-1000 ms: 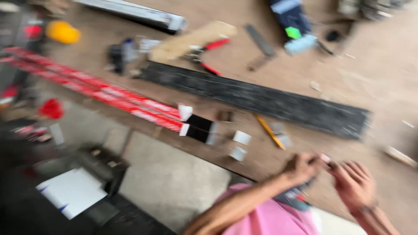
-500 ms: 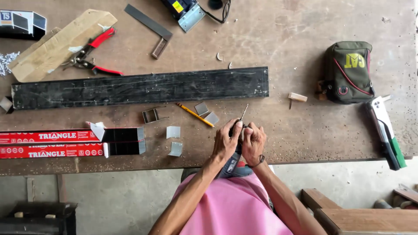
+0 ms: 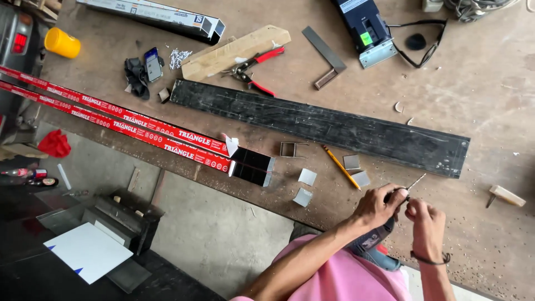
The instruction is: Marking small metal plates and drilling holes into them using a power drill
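— What are the hands doing?
— The left hand grips the chuck end of a blue power drill at the workbench edge; the right hand pinches near its thin drill bit.
— Nearby?
— A yellow pencil and small grey metal squares.

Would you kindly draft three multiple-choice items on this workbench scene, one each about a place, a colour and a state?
1. Where does the pencil lie?
A. Just in front of the long black board
B. On the floor
C. Inside the yellow cup

2. What colour are the handles of the snips?
A. Blue
B. Red
C. Green

3. What are the left hand and right hand doing?
A. Resting flat on the bench
B. Both closed around the front of a drill
C. Lifting the board

Answers: 1 A, the pencil lies on the bench beside the board's near edge; 2 B, the handles are red; 3 B, both hands grip at the drill's bit end.
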